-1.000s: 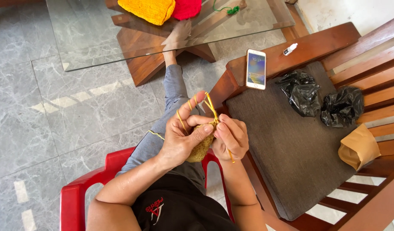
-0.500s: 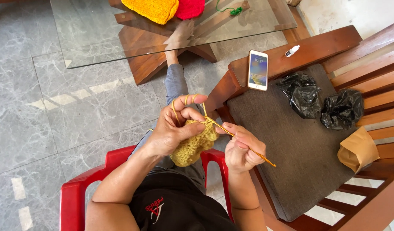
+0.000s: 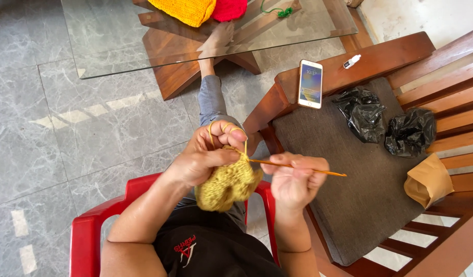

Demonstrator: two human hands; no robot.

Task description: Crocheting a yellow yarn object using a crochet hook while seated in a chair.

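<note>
Crochet in hand, seen from above, person seated on red chair (image 3: 92, 225).

Left hand (image 3: 205, 156) pinches mustard yarn piece (image 3: 228, 184), strand looped over its fingers; right hand (image 3: 294, 179) grips orange hook (image 3: 298, 167), tip at the piece. Bench (image 3: 380, 61) with grey cushion (image 3: 349, 205) bears phone (image 3: 310, 83), two black bags (image 3: 385, 120), brown paper bag (image 3: 427, 180), small white bottle (image 3: 351, 62). Glass table (image 3: 118, 46) holds yellow knit (image 3: 187, 9), red knit (image 3: 228, 7).
</note>
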